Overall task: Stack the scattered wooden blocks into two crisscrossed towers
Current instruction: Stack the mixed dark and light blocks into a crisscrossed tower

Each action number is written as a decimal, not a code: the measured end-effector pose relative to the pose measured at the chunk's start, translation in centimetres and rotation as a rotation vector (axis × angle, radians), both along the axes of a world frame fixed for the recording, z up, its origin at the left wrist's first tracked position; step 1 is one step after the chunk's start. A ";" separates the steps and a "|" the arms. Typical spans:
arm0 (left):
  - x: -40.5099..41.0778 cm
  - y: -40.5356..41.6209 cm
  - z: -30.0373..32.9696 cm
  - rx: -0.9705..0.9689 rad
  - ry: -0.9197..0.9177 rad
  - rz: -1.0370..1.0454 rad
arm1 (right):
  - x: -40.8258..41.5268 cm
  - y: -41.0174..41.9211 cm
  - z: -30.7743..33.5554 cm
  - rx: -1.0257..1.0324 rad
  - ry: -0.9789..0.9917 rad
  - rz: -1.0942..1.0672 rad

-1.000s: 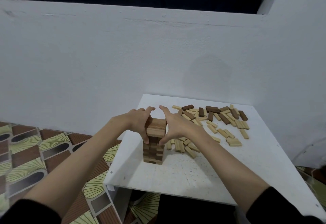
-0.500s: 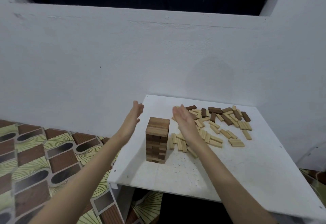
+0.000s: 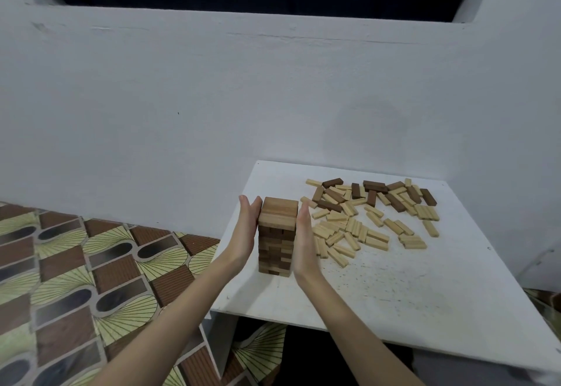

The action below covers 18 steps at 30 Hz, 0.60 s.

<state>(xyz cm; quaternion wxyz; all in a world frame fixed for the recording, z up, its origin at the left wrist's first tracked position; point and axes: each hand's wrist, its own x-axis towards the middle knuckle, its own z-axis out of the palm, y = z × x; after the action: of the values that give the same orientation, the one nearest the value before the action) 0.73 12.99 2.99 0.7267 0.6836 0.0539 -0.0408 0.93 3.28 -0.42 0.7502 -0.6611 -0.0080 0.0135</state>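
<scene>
On the near-left part of the white square surface (image 3: 379, 294):
Tower: one square column of crisscrossed light and dark wooden blocks (image 3: 277, 235), upright, top layer of three light blocks, sides flush as far as visible.
Left hand (image 3: 246, 234): flat, fingers straight and together, palm against the left face of the tower.
Right hand (image 3: 304, 235): flat, fingers straight, palm against the right face of the tower; nothing pinched in either hand.
Change: half a second ago both hands spread apart, clear of the tower; one second ago curled over its top; now closed in flat on both sides.
Meaning for task: judged a squaring-up step; layers pressed into line from two opposite faces, first tower likely near complete or ready for further layers.
Loose stock: scattered rectangular light wooden blocks (image 3: 358, 230) flat on the surface just right of the right hand; darker brown blocks (image 3: 373, 191) mixed in along the far edge of the pile.
Second tower: not yet begun; no other stack in view.
Next move, as judged: release evenly on both sides, then draw from the pile.
Risk: uneven pressure or a one-sided release likely to shift upper layers or tip the column.
Surroundings: plain white wall (image 3: 182, 97) behind; patterned brown and yellow floor tiles (image 3: 76, 279) to the left.
</scene>
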 end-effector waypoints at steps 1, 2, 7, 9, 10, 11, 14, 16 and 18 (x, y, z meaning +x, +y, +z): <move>0.0 -0.1 -0.1 -0.006 0.015 0.012 | -0.3 0.0 0.0 -0.015 0.014 -0.004; 0.0 0.0 0.0 0.000 0.023 0.013 | -0.4 0.0 0.4 -0.026 0.015 -0.006; -0.1 0.1 -0.4 -0.057 0.044 -0.030 | -0.8 0.4 1.2 -0.020 -0.009 -0.017; 0.1 0.1 -0.7 -0.071 0.042 -0.025 | -0.7 0.6 1.1 -0.020 -0.011 -0.017; 0.1 0.1 -0.7 -0.080 0.038 -0.026 | -0.8 0.6 1.2 -0.018 -0.011 -0.024; 0.1 0.1 -0.7 -0.085 0.034 -0.032 | -0.7 0.6 1.2 -0.020 -0.017 -0.026; 0.1 0.1 -0.6 -0.063 0.020 -0.034 | -0.5 0.6 0.9 -0.013 -0.016 -0.040; 0.0 0.0 -0.6 -0.068 0.025 -0.026 | -0.5 0.7 0.7 -0.005 -0.019 -0.032; 0.0 -0.1 -0.6 -0.095 0.035 -0.021 | -0.5 0.7 0.7 0.001 -0.024 -0.022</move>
<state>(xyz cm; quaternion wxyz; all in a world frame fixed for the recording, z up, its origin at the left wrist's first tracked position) 0.76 12.88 2.36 0.7568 0.6481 0.0574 -0.0626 0.42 4.02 0.23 0.7503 -0.6610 -0.0099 -0.0029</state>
